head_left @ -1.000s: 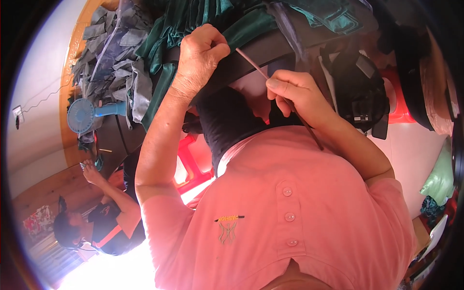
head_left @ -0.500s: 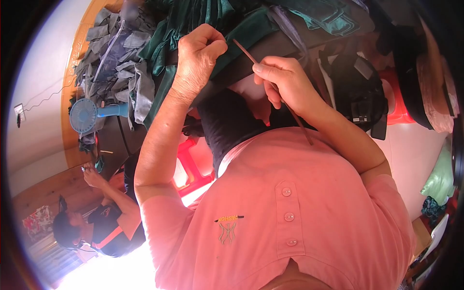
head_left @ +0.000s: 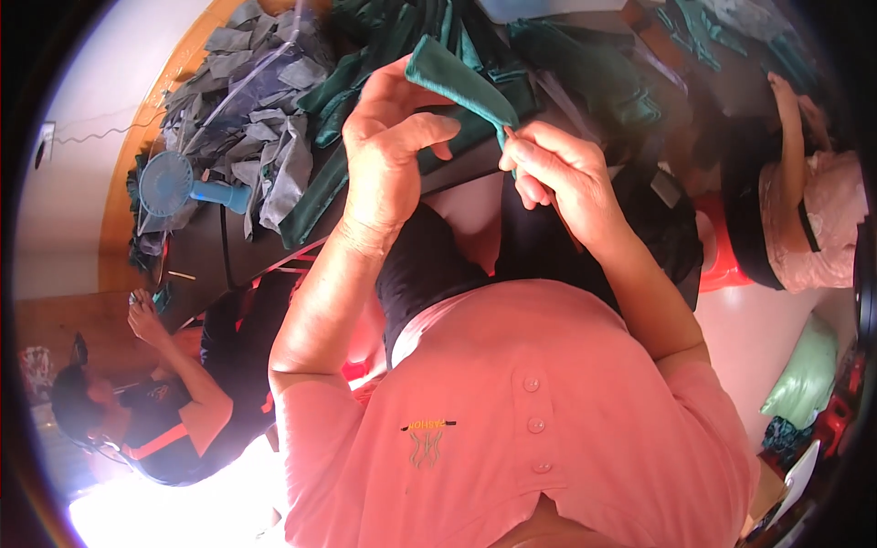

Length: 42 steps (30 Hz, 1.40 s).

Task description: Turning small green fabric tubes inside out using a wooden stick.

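Note:
A green velvety fabric piece [head_left: 461,84], narrow and sleeve-like, slants between my hands and narrows toward my right fingers. My right hand [head_left: 562,169] is closed around a thin brown stick [head_left: 510,133], pinching it near the gathered lower end of the fabric. The stick's other end runs down behind that hand. My left hand [head_left: 388,151] has its thumb stretched out, apart from the fingers. Those fingers are partly hidden behind the fabric's upper end and seem to touch it.
Grey cloth pieces [head_left: 256,128] heap at the left of the dark table, beside green fabric [head_left: 393,46]. A blue fan [head_left: 167,184] stands there. One co-worker [head_left: 174,402] sits at left, another [head_left: 813,201] at right. A red stool [head_left: 714,239] is at right.
The green fabric piece now spans between my hands, by the stick's tip. My left hand went from a pinch to a spread thumb and fingers. The co-worker at right shows more.

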Each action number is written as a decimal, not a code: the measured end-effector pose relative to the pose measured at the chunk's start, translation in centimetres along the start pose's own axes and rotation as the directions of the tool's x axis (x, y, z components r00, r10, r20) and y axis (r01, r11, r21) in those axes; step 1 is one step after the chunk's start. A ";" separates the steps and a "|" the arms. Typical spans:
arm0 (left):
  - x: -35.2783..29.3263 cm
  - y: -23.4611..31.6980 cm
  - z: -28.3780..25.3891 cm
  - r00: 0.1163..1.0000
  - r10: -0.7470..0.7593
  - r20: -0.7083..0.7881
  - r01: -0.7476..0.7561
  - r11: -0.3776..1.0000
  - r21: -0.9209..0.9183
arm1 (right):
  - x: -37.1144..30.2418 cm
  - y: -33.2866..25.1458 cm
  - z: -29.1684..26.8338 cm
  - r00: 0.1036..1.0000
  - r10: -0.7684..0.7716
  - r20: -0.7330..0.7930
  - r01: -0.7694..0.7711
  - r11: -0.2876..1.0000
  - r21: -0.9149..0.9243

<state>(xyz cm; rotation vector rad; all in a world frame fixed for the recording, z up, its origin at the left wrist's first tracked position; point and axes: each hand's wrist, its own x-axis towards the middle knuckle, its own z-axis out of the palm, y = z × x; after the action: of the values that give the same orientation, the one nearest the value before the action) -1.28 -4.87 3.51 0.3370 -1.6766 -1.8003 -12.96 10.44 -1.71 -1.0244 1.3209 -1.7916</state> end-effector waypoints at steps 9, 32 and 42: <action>-0.7 0.2 0.8 0.997 0.067 0.028 -0.059 0.974 -0.219 | -0.9 -0.8 0.6 0.998 -0.032 0.056 0.035 0.998 -0.048; -3.9 3.9 0.6 0.998 0.058 -0.019 -0.057 0.998 0.034 | -1.4 -0.6 0.4 0.867 -0.497 -0.030 0.417 0.757 -0.502; -4.1 2.1 0.9 0.996 0.026 0.087 -0.013 0.990 -0.141 | -2.2 -0.4 0.4 0.864 -0.502 -0.043 0.418 0.762 -0.495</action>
<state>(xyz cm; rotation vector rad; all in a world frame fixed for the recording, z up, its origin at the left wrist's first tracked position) 1.86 -1.66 4.69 0.1807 -1.5957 -1.9316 -11.63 12.29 -1.69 -1.6082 1.7908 -1.9935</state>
